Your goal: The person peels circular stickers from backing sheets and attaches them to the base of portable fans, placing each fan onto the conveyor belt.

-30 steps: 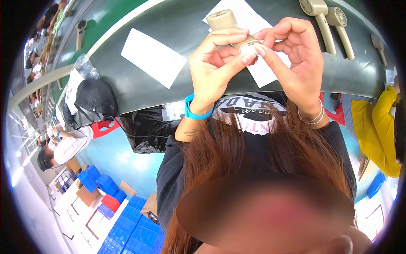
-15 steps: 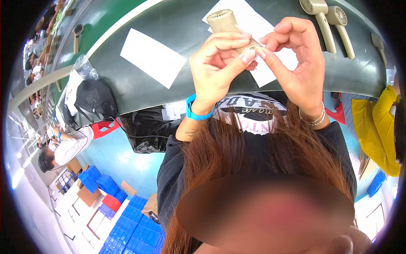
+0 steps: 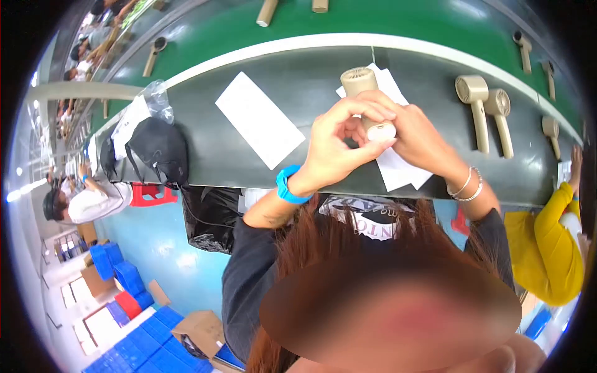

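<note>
A beige handheld fan (image 3: 359, 78) is held above the worktable, with its vented head pointing away from me and its pale handle end (image 3: 380, 132) facing me. My left hand (image 3: 342, 133), with a blue wristband, curls round the handle, thumb near the white end. From the other side my right hand (image 3: 420, 135) closes at the handle. Its fingertips are partly hidden behind the fan and my left fingers. Beneath the hands lie overlapping white sheets (image 3: 398, 171). Another white sheet (image 3: 260, 121) lies to the left.
Two more handheld fans (image 3: 479, 115) lie on the dark table (image 3: 217, 158) at right. Beyond its pale rim runs a green conveyor belt (image 3: 336, 25) carrying fans. A black bag (image 3: 158, 149) stands at left. A person in yellow sleeves (image 3: 550, 248) sits at right.
The view has shifted, showing more of the green belt. My right hand has gone from a fingertip pinch beside the handle to closing round its far side. The handle's pale end now faces me.
</note>
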The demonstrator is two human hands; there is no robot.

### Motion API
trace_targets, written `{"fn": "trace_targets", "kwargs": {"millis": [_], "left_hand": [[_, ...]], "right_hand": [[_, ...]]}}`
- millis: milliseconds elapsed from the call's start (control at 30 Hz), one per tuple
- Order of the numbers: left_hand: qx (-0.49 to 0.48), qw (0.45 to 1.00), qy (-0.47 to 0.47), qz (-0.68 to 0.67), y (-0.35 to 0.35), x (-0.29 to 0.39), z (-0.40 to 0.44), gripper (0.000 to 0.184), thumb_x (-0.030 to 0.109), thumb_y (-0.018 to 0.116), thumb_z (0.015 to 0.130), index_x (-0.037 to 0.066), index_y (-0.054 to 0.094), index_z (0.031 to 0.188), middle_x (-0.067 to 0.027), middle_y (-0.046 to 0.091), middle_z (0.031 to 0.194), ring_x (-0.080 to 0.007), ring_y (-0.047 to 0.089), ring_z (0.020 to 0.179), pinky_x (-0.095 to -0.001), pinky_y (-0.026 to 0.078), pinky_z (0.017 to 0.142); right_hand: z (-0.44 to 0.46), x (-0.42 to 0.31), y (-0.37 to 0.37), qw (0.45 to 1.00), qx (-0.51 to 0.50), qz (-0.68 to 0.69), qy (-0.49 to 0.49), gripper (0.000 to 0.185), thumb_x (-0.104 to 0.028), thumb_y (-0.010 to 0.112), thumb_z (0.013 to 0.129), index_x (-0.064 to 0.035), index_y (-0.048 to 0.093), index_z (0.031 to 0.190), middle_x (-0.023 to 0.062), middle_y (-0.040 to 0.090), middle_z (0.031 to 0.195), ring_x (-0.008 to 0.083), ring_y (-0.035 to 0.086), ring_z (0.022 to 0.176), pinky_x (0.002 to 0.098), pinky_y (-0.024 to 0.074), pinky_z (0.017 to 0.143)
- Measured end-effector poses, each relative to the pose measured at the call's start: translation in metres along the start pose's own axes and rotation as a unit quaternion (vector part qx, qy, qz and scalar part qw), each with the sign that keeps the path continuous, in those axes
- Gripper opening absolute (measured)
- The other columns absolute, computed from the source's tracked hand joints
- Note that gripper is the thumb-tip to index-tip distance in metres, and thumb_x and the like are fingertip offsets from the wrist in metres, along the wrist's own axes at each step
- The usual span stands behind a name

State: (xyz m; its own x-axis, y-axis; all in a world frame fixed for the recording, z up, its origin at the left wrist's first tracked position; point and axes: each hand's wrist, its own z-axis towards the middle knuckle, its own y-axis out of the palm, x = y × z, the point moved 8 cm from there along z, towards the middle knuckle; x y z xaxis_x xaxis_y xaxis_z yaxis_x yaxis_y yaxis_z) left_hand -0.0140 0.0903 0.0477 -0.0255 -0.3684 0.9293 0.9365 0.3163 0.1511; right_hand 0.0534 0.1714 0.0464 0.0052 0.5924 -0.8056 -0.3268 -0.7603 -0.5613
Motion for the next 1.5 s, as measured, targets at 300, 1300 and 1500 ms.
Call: {"fn": "trace_targets", "kwargs": {"millis": [300, 1300, 1500], "left_hand": [[0.119, 0.826, 0.270, 0.480, -0.080, -0.021, 0.154, 0.019, 0.023, 0.068, 0.085, 0.004, 0.066, 0.088, -0.0112, 0.067, 0.088, -0.0121, 0.056, 0.057, -0.0254, 0.042, 0.049], [0.290, 0.868, 0.211, 0.343, -0.122, 0.088, -0.023, 0.024, -0.001, 0.067, 0.086, -0.008, 0.062, 0.109, -0.0141, 0.068, 0.095, -0.0129, 0.064, 0.081, -0.0220, 0.052, 0.070], [0.319, 0.857, 0.187, 0.360, -0.127, 0.087, -0.048, 0.026, 0.001, 0.069, 0.085, -0.007, 0.062, 0.109, -0.0164, 0.069, 0.092, -0.0089, 0.059, 0.070, -0.0179, 0.044, 0.056]], "right_hand": [[0.123, 0.109, -0.092, 0.937, 0.046, -0.344, -0.031, 0.036, 0.005, 0.050, 0.080, -0.0059, 0.058, 0.114, 0.0192, 0.065, 0.100, 0.0380, 0.061, 0.097, 0.0417, 0.0487, 0.082], [0.028, 0.072, 0.036, 0.967, 0.129, -0.208, 0.068, 0.019, -0.007, 0.067, 0.080, -0.0021, 0.058, 0.097, 0.0124, 0.056, 0.094, 0.0304, 0.056, 0.093, 0.0382, 0.0462, 0.082], [0.022, 0.074, 0.043, 0.974, 0.129, -0.178, 0.057, 0.021, -0.004, 0.067, 0.079, -0.0023, 0.057, 0.097, 0.0121, 0.057, 0.096, 0.0292, 0.057, 0.094, 0.0365, 0.0460, 0.083]]}}
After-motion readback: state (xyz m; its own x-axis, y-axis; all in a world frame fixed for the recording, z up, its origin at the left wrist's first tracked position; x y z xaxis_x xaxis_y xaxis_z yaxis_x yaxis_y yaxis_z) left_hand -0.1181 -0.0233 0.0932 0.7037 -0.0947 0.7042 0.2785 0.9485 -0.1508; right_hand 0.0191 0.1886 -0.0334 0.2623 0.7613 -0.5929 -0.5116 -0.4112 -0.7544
